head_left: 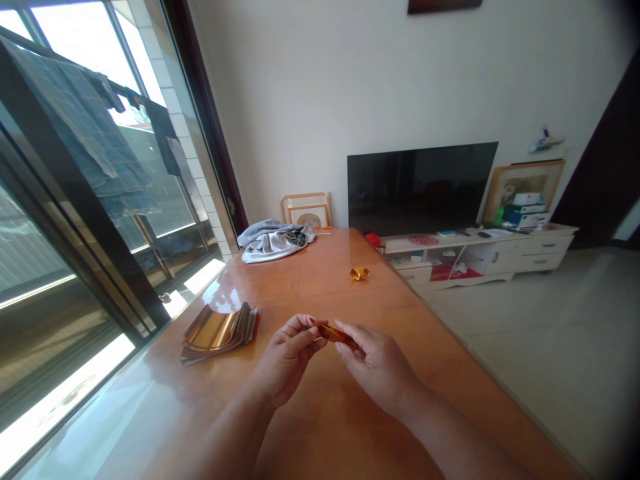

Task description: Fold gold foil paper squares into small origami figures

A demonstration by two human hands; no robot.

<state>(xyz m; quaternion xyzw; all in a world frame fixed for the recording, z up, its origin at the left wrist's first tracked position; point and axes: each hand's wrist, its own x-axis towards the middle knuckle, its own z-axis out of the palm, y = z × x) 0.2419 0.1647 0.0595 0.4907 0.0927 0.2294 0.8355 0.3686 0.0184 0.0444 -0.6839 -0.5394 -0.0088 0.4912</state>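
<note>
Just above the wooden table (320, 413), both my hands hold a narrow folded piece of shiny gold foil paper (334, 332). My left hand (293, 353) pinches its left end between thumb and fingers. At the right end, my right hand (373, 360) grips it with the thumb below and fingers on top. To the left of my hands lies a curved stack of gold foil sheets (215, 330). Farther off, near the table's right edge, sits a small folded gold foil piece (359, 274) shaped like an ingot.
A bundle of grey cloth (275, 243) lies at the table's far end, with picture frames (307, 210) behind it. A television (423, 190) stands beyond, by a low white cabinet (543, 247). A glass sliding door (100, 167) runs along the left.
</note>
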